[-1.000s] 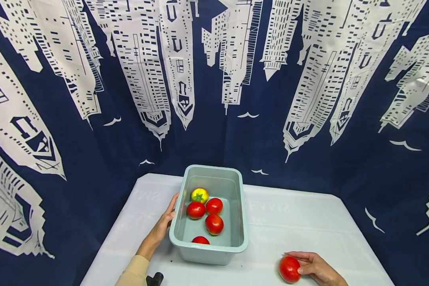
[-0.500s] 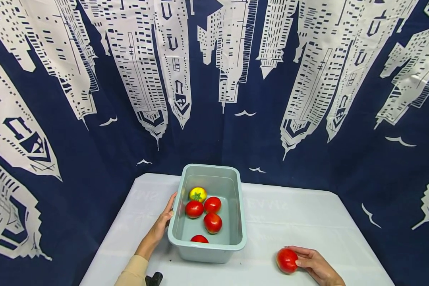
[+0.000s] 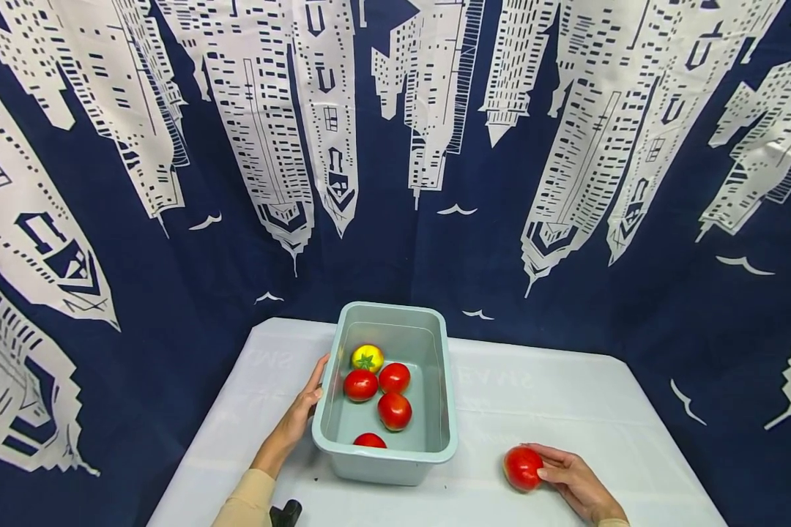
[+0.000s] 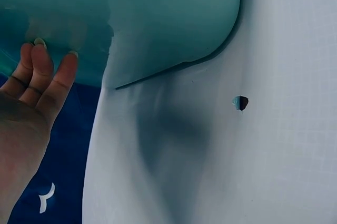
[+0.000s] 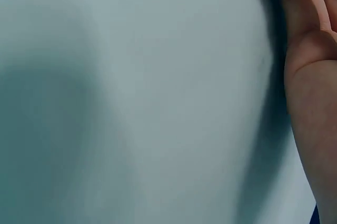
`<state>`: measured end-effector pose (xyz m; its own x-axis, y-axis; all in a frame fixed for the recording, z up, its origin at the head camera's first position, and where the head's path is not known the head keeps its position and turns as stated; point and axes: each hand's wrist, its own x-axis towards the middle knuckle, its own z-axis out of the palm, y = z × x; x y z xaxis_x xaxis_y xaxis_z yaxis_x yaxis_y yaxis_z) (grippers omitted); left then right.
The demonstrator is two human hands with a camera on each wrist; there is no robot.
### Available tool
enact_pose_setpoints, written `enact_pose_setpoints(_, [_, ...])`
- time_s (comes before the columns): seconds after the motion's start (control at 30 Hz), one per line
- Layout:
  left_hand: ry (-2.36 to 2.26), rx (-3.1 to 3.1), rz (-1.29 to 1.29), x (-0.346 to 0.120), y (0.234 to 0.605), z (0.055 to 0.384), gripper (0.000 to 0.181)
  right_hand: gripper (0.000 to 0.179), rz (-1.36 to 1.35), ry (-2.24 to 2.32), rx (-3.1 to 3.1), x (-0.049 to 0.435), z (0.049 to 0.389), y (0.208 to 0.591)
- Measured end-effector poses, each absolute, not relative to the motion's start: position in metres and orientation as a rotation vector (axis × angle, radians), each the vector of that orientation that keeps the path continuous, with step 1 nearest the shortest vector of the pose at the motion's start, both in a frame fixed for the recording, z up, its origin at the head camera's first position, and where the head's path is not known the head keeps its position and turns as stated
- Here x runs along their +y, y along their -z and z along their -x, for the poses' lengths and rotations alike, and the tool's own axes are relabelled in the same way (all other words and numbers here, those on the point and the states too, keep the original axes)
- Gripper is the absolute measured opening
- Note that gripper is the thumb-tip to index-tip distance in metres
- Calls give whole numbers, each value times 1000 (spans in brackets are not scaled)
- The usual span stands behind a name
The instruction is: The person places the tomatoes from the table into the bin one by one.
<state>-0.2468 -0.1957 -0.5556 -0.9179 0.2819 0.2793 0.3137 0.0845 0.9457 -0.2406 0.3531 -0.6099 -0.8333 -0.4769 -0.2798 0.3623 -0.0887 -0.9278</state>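
Note:
In the head view a grey-green plastic bin [image 3: 387, 468] stands on the table, holding several red tomatoes [image 3: 395, 411] and a yellow one [image 3: 367, 359] with a green star-shaped top. My left hand [image 3: 296, 416] rests against the bin's left side. The left wrist view shows that hand's fingers [image 4: 62, 79] fairly straight, fingertips on the outer wall [image 4: 168, 18]. To the right of the bin, my right hand [image 3: 576, 483] holds another red tomato [image 3: 523, 468] between thumb and fingers. In the right wrist view only part of this hand [image 5: 308, 18] and the wrist show; the tomato is out of sight there.
A white cloth covers the table [image 3: 554, 395]. Behind it hangs a dark blue curtain [image 3: 382, 271] printed with white buildings and birds. A small dark speck [image 4: 240, 103] lies on the cloth near the bin. A black device [image 3: 286, 513] sits by the left sleeve.
My right hand has moved a little forward and to the left with the tomato, nearer the bin. The left hand, the bin and its contents have stayed in place.

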Motion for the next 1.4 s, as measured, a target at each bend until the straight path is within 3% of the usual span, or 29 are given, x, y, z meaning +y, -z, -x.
enact_pose_setpoints(0.43, [2006, -2305, 624, -195, 553, 247, 64, 46, 347, 2146, 1675, 300, 284, 567])
enact_pose_setpoints(1.1, [2002, -2305, 649, -199, 554, 246, 65, 44, 394, 2192, 1844, 250, 338, 455])
enact_pose_setpoints(1.4, [2018, -2301, 664, -195, 554, 248, 65, 40, 309, 2338, 1784, 233, 352, 439])
